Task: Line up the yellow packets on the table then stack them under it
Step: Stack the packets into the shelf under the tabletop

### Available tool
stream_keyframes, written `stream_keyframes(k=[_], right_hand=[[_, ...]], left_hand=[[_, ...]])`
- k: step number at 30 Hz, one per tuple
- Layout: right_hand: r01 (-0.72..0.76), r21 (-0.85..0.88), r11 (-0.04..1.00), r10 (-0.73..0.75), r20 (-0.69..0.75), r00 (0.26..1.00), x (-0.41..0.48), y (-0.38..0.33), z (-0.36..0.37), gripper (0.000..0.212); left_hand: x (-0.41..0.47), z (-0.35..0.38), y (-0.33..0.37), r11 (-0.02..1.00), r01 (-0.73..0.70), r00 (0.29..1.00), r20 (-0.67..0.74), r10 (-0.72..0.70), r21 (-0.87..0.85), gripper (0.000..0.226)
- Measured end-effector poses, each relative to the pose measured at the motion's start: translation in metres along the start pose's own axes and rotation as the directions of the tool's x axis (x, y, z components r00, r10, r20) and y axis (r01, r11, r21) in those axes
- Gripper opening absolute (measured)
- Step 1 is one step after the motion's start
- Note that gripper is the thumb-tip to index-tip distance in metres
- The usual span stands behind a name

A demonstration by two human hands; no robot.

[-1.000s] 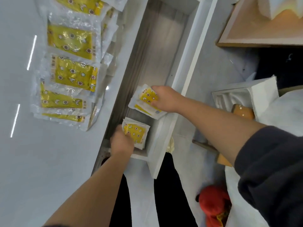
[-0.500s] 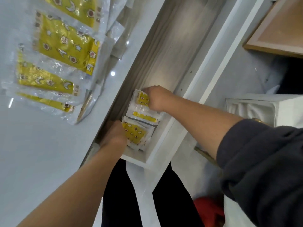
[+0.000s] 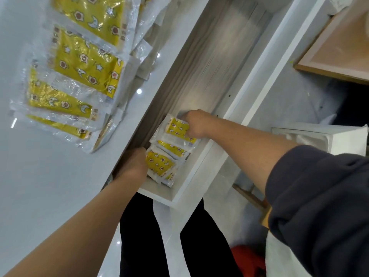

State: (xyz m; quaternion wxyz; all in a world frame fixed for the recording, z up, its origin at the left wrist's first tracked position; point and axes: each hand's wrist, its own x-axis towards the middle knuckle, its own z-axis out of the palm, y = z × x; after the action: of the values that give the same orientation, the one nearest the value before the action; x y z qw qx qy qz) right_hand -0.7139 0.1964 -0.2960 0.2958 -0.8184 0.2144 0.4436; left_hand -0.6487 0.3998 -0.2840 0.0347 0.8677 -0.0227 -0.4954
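**Desk:** What sits nearest the lens?

**Photographer:** A person's black trousers (image 3: 139, 236) fill the bottom of the frame; a red object (image 3: 247, 256) beside them is too blurred to name. A dark grey fabric sleeve (image 3: 319, 206) is pushed up the right arm. Both bare forearms reach into a white-walled shelf with a grey wood-grain floor (image 3: 209, 72), set under the edge of the glossy white table (image 3: 50, 186).

**Desk:** And the hands?

**Photographer:** The left hand (image 3: 132, 163) lies against the left side of the near pile of yellow packets (image 3: 159, 166), clear-edged plastic printed with stars and moons, at the shelf's front end. Its fingers are hidden below the table edge, so I cannot tell whether they grasp the pile. The right hand (image 3: 196, 123) curls its fingers over the far edge of the top yellow packet (image 3: 177, 127); that one rests on a second pile (image 3: 173, 146), just behind the first and touching it.

**Desk:** Farther off?

**Photographer:** An overlapping row of yellow packets (image 3: 79, 62) lies on the table top at left, running away from the camera. At right stands an open white box (image 3: 339, 140); beyond it, a flat board with a pale wooden frame (image 3: 339, 56) sits in the top corner.
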Motion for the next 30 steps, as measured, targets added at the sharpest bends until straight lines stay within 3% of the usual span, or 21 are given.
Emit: stream_keyframes(k=[2,6,9,13,17,20,21,23,25,27,30], right_hand=[[0.006,-0.026,1.0,-0.006,-0.012,1.0,0.003,0.0,0.005,0.031],[0.025,-0.056,0.998,-0.03,-0.084,0.996,0.002,0.006,-0.006,0.032],[0.057,0.013,0.998,-0.054,-0.148,0.987,-0.006,0.015,-0.03,0.044],[0.024,0.035,0.999,-0.016,-0.216,0.976,-0.003,0.03,-0.046,0.031],[-0.088,0.046,0.995,0.097,-0.253,0.963,0.006,0.035,-0.036,0.034],[-0.057,0.104,0.993,0.096,-0.421,0.902,0.002,0.036,-0.037,0.036],[0.008,0.193,0.981,0.074,-0.416,0.906,-0.002,0.035,-0.041,0.035],[0.085,0.359,0.929,0.011,-0.256,0.967,-0.011,0.032,-0.05,0.037],[0.089,0.31,0.947,-0.063,-0.091,0.994,-0.016,0.031,-0.055,0.034],[0.089,0.234,0.968,-0.07,-0.086,0.994,-0.014,0.036,-0.059,0.027],[0.027,0.254,0.967,0.027,-0.209,0.978,-0.006,0.047,-0.07,0.026]], left_hand=[[0.002,-0.002,0.001,0.995,-0.022,1.0,0.013,0.02,0.097,0.026],[-0.007,-0.006,0.004,0.971,-0.201,0.978,-0.03,0.206,0.13,0.02],[-0.011,-0.012,0.006,0.983,-0.182,0.983,0.011,0.182,0.019,0.025],[-0.016,-0.017,0.015,0.961,-0.266,0.959,0.082,0.272,-0.075,0.027],[0.0,-0.013,0.031,0.968,-0.183,0.977,0.077,0.198,-0.174,0.029],[0.001,-0.011,0.051,0.954,-0.121,0.985,0.088,0.15,-0.273,0.032],[0.002,-0.01,0.059,0.946,-0.12,0.984,0.09,0.153,-0.3,0.031],[0.001,-0.009,0.076,0.928,-0.13,0.983,0.079,0.167,-0.35,0.029],[0.001,-0.007,0.092,0.904,-0.157,0.979,0.059,0.196,-0.398,0.026],[0.001,-0.005,0.103,0.9,-0.179,0.977,0.033,0.209,-0.398,0.022],[0.003,-0.002,0.106,0.953,-0.176,0.984,-0.045,0.17,-0.246,0.022]])
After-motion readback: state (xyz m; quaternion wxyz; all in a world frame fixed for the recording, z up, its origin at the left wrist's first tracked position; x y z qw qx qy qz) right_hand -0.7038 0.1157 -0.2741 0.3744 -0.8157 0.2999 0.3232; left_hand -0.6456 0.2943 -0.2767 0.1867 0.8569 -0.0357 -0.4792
